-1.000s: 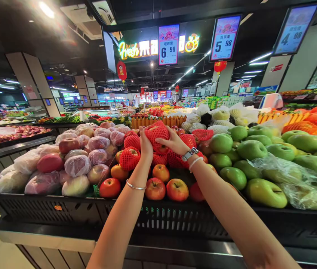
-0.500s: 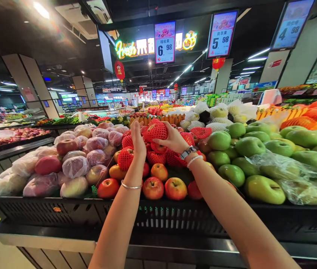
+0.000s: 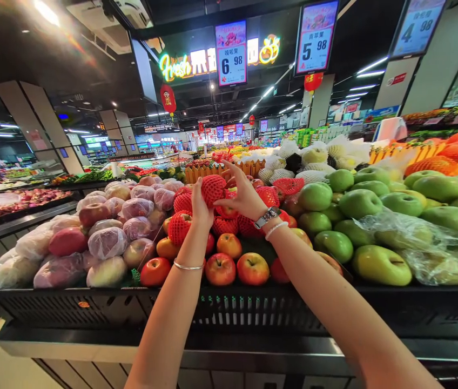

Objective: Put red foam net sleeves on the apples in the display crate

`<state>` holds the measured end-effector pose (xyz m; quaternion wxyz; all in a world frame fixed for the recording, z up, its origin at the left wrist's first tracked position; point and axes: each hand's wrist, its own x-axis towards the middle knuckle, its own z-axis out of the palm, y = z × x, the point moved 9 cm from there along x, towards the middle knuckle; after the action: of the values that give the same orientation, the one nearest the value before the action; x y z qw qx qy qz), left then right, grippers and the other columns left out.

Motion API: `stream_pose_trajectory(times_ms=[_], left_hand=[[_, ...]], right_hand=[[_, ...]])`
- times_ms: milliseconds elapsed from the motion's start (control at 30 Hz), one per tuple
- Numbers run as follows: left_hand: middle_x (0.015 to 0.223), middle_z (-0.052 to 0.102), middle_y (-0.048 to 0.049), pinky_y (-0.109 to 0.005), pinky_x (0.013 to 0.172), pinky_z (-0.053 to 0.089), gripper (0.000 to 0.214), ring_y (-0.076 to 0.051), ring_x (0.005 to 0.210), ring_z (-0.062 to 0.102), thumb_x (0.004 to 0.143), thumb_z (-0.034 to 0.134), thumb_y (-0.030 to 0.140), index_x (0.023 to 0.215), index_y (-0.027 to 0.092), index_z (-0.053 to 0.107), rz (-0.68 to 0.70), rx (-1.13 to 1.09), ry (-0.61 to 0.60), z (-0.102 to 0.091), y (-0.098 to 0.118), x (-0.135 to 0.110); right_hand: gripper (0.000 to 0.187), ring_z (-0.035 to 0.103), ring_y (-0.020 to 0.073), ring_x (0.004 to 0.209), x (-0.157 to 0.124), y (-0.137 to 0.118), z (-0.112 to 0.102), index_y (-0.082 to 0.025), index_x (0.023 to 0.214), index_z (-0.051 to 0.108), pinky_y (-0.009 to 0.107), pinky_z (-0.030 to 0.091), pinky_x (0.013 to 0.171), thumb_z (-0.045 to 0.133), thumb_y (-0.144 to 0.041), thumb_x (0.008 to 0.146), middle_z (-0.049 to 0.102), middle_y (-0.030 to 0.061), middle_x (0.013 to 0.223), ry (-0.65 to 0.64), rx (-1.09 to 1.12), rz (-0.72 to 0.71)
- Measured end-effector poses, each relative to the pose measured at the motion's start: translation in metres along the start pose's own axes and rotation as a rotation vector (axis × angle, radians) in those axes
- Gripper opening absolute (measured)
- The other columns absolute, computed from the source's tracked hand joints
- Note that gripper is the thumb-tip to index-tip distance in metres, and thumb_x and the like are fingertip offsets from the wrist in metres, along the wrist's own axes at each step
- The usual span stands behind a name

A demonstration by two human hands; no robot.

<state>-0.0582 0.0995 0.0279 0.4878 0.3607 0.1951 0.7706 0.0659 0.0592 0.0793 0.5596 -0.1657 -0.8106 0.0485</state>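
A shopper's left hand (image 3: 200, 204) cups a red foam-netted apple (image 3: 213, 190) above a black slotted crate (image 3: 91, 309) at a supermarket fruit display. The left fingers (image 3: 197, 195) curl around the lower left of the apple, pressed against the netting. The right hand (image 3: 245, 197) is raised just beside the fruit, its fingers (image 3: 229, 174) spread and pinching nothing; whether they touch the netting cannot be told.

More netted apples (image 3: 179, 228) lie directly below the hands, with bare red apples (image 3: 221, 269) toward the crate's front edge. Plastic-wrapped apples (image 3: 107, 243) fill the left side of the display, and green apples (image 3: 315, 196) fill the right. A silver bangle (image 3: 184, 265) circles the left wrist; a wristwatch (image 3: 267, 218) and pale bracelet (image 3: 275, 230) sit on the right.

Overhead, digital price signs read 6.98 (image 3: 231, 54), 5.98 (image 3: 315, 38), labeled 青苹果, and 4.98 (image 3: 417, 27). A neon sign (image 3: 175, 67) beyond them begins "Fresh," and a red paper lantern (image 3: 168, 99) hangs below it.
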Motion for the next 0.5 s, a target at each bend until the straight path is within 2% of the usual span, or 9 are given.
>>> stream_pose_trajectory(times_ms=[100, 200, 333, 500], left_hand=[[0.074, 0.069, -0.0018, -0.024, 0.063, 0.051, 0.037, -0.014, 0.068, 0.064, 0.092, 0.041, 0.043, 0.087, 0.018, 0.067, -0.147, -0.157, 0.061, 0.0, -0.006, -0.007], [0.074, 0.069, -0.0034, -0.024, 0.058, 0.05, 0.044, -0.015, 0.067, 0.065, 0.094, 0.033, 0.047, 0.092, 0.018, 0.067, -0.211, -0.223, 0.083, 0.003, -0.007, -0.014], [0.071, 0.069, -0.003, -0.024, 0.049, 0.045, 0.048, -0.015, 0.06, 0.064, 0.094, 0.035, 0.052, 0.089, 0.017, 0.066, -0.28, -0.17, 0.068, 0.008, -0.01, -0.019], [0.065, 0.067, 0.0009, -0.021, 0.04, 0.036, 0.038, -0.011, 0.051, 0.06, 0.095, 0.041, 0.044, 0.082, 0.017, 0.063, -0.259, -0.14, 0.059, 0.01, -0.005, -0.019]], right_hand=[[0.067, 0.062, 0.0234, 0.109, 0.001, -0.005, 0.001, -0.019, 0.136, 0.047, 0.042, 0.052, 0.097, 0.076, -0.034, 0.077, 0.061, 0.0129, 0.124, 0.001, 0.071, -0.027], [0.048, 0.06, 0.0247, 0.119, 0.001, -0.009, 0.006, -0.021, 0.124, 0.06, 0.044, 0.047, 0.105, 0.072, -0.04, 0.082, 0.065, 0.0101, 0.125, -0.072, 0.046, -0.089], [0.06, 0.057, 0.0258, 0.125, 0.0, -0.003, 0.006, -0.019, 0.131, 0.058, 0.044, 0.045, 0.109, 0.074, -0.045, 0.079, 0.061, 0.0123, 0.132, -0.104, 0.009, -0.106], [0.062, 0.057, 0.0272, 0.124, -0.001, 0.007, 0.008, -0.019, 0.131, 0.061, 0.045, 0.045, 0.11, 0.078, -0.041, 0.076, 0.061, 0.0125, 0.133, -0.131, -0.012, -0.079]])
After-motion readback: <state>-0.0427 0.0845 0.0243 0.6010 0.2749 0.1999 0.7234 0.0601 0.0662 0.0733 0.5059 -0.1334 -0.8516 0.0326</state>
